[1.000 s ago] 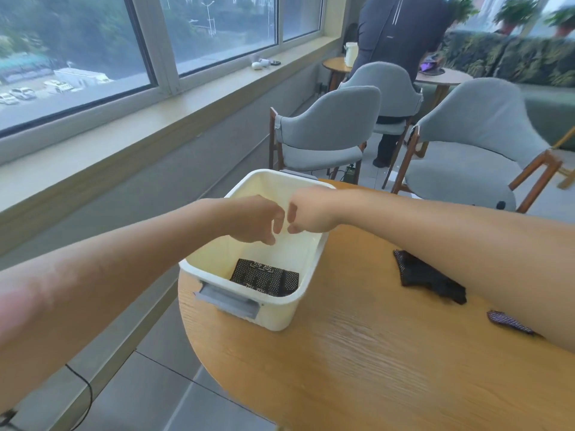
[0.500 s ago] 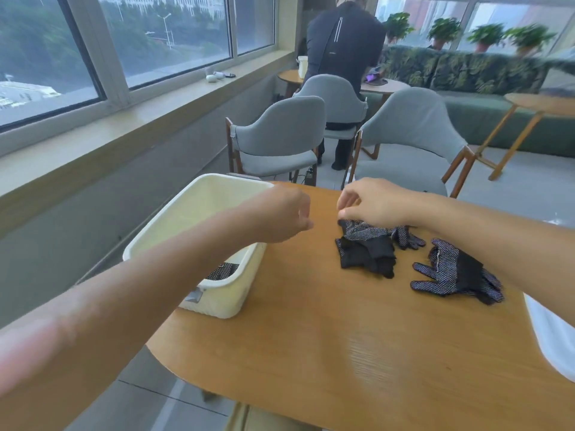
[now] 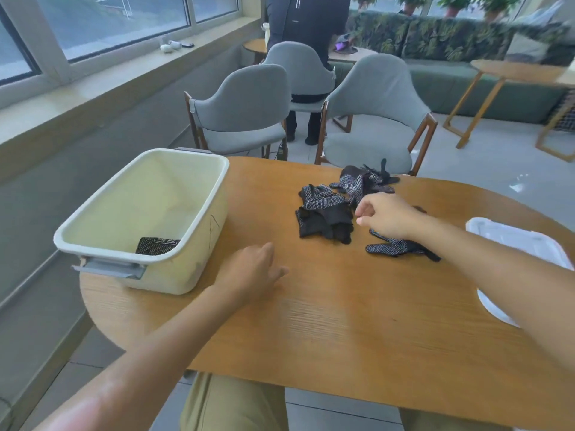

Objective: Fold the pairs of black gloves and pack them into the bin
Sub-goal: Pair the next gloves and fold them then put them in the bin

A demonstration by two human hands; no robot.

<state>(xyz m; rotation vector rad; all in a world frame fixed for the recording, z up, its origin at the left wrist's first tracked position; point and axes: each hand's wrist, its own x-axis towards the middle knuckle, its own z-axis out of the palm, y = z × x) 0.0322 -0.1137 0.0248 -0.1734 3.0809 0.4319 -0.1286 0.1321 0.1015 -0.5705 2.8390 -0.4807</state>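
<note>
My wooden table (image 3: 357, 321) carries the cream bin (image 3: 199, 244) at left, loose black gloves (image 3: 323, 213) in the middle, a white lid (image 3: 510, 244) at right.

Both bare forearms reach forward from the lower edge of the view. The left arm runs up from the lower left, and the left hand (image 3: 252, 269) lies low with its back upward, its fingers (image 3: 278, 272) loosely extended and pointing forward and right, holding nothing. The right arm comes in from the right edge and angles toward the middle. The right hand (image 3: 385, 217) is farther forward than the left, back upward, its fingers (image 3: 362, 209) curled inward with the thumb near the fingertips. The two hands are well apart
</note>
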